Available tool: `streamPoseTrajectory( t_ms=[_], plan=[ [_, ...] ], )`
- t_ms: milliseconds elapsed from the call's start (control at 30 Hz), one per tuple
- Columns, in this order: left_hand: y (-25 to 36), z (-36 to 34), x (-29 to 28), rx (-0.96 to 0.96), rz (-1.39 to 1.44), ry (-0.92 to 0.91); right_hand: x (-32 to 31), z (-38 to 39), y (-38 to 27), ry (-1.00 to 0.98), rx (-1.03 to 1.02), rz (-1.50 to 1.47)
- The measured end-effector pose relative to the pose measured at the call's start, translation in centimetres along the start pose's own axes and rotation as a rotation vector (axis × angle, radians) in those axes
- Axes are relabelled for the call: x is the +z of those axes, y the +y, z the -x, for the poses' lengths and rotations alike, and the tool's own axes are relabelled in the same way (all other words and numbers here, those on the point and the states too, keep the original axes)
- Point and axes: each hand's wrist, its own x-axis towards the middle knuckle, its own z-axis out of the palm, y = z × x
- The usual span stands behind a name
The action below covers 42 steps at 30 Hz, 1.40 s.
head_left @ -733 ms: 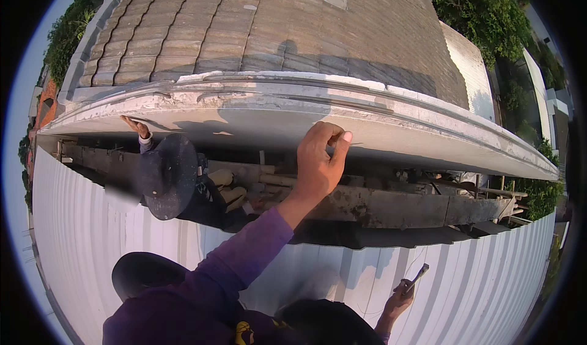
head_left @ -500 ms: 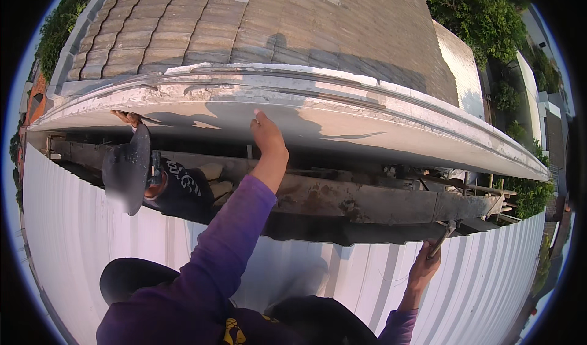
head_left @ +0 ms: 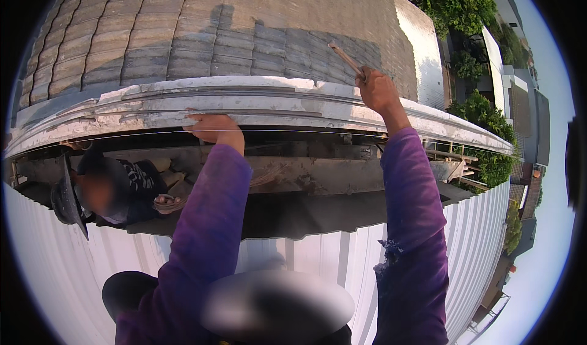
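My left hand (head_left: 211, 128) grips the lower edge of the weathered white eave board (head_left: 287, 85), with a thin pale line crossing just by it. My right hand (head_left: 376, 91) is raised at the board's right half, closed on a slim brown tool (head_left: 347, 59) that points up and left over the tiles; its small tip is too small to make out. At the left below the eave, a co-worker (head_left: 134, 186) in a dark top and brimmed hat has one hand (head_left: 168, 201) holding something thin and brownish, perhaps wire, and the other partly hidden at the board.
A tiled roof (head_left: 153, 27) rises beyond the board. Below it run a grimy concrete gutter ledge (head_left: 312, 177) with a dark gap and white corrugated roofing (head_left: 318, 256). Bamboo poles (head_left: 458, 157), trees (head_left: 465, 3) and neighbouring roofs are at the right.
My right hand has risen from low right to above the eave with the tool. My left hand has moved onto the board's edge. The co-worker has turned, and the view has swung rightward.
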Motion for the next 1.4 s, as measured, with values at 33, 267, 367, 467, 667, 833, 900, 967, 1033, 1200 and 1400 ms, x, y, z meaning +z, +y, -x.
streamPoseTrajectory(
  t_ms=[33, 267, 367, 467, 667, 833, 900, 967, 1033, 1200, 1400],
  plan=[
    [0.4, 0.5, -0.3, 0.03, 0.07, -0.04, 0.6, -0.6, -0.8, 0.003, 0.048, 0.004],
    [-1.3, -2.2, -1.6, 0.016, 0.069, -0.115, 4.3, 1.4, -3.9, -0.003, 0.235, 0.016],
    [-2.1, -3.9, -2.0, 0.039, -0.017, -0.152, 4.9, 2.4, -3.9, 0.008, 0.21, 0.09],
    [-2.1, -3.9, -1.8, 0.074, -0.029, -0.179, 6.8, 2.2, -3.8, 0.049, 0.188, 0.104],
    [-2.3, -3.8, -1.5, 0.116, -0.036, -0.245, 6.9, 2.5, -5.9, 0.101, 0.202, -0.039],
    [-2.6, -3.6, -1.7, 0.143, -0.028, -0.304, 8.0, 3.0, -4.6, 0.16, 0.195, -0.112],
    [-2.6, -3.7, -2.0, 0.157, -0.022, -0.32, 7.8, 3.4, -4.9, 0.16, 0.21, -0.131],
    [-2.7, -3.8, -2.5, 0.177, -0.024, -0.33, 7.6, 3.5, -5.1, 0.154, 0.227, -0.157],
    [-2.7, -4.1, -2.7, 0.194, -0.021, -0.344, 7.7, 3.2, -5.1, 0.152, 0.246, -0.191],
    [-4.1, -6.8, -1.8, 0.236, 0.05, -0.408, 7.7, 1.7, -4.1, 0.273, 0.087, -0.193],
    [-6.0, -16.9, -4.3, 0.407, 0.02, -0.423, 6.6, 2.8, -5.3, 0.18, 0.046, -0.115]
  ],
)
